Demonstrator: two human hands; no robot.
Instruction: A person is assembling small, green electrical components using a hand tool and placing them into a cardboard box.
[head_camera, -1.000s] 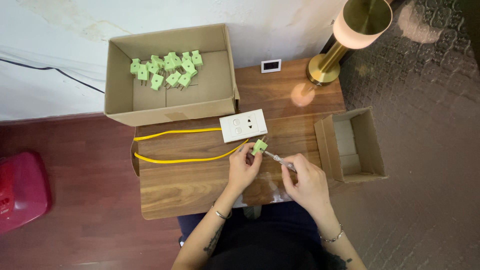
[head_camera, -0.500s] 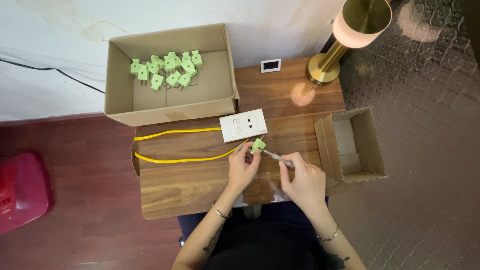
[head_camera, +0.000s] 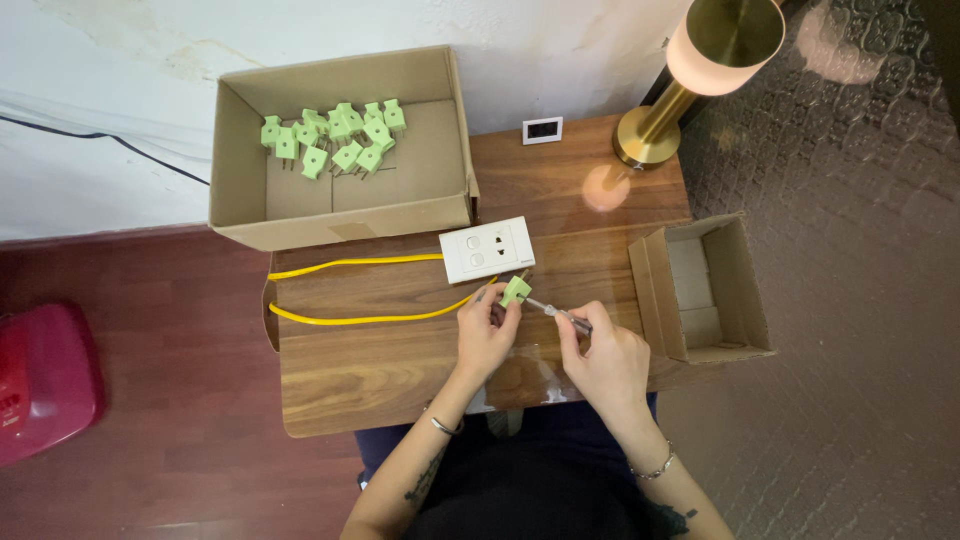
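My left hand (head_camera: 486, 333) pinches a small green plug (head_camera: 516, 290) on the end of a yellow cable (head_camera: 360, 319), just below a white socket block (head_camera: 487, 250). My right hand (head_camera: 603, 358) grips a thin screwdriver (head_camera: 556, 312) whose tip points at the plug. Both hands hover over the front of the wooden table (head_camera: 400, 370).
A large open cardboard box (head_camera: 340, 215) at the back left holds several green plugs (head_camera: 335, 135). A smaller open box (head_camera: 700, 290) stands at the right edge. A brass lamp (head_camera: 690, 70) and a small white device (head_camera: 542, 130) sit at the back. A red object (head_camera: 45, 380) lies on the floor at left.
My right hand has drawn slightly closer to the plug with the screwdriver. My left hand has barely shifted.
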